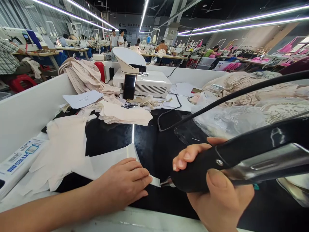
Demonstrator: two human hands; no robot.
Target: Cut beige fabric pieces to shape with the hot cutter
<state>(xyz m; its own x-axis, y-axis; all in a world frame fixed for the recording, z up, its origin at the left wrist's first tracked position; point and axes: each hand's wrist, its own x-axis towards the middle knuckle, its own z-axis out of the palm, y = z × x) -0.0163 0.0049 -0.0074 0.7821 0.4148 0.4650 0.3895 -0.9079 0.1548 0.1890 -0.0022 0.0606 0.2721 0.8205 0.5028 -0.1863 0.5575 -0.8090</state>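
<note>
My right hand [219, 196] is wrapped round a black corded hand tool [193, 174] with a metal lever along its side. Its narrow metal tip [167, 182] points left and meets the end of a thin white fabric piece [108, 161] on the dark work surface. My left hand [127, 180] lies palm down on that piece, fingers stretched out and pressing it flat. Part of the piece is hidden under this hand. To its left is a stack of pale cut fabric pieces [67, 135]. Another stack of cream pieces [124, 112] lies farther back.
A white vented machine box [154, 84] stands at the back with a phone [129, 86] leaning on it. A thick black cable [231, 96] arches across the right side. Plastic-wrapped lace fabric [265, 106] fills the right; a long printed box [21, 161] lies left.
</note>
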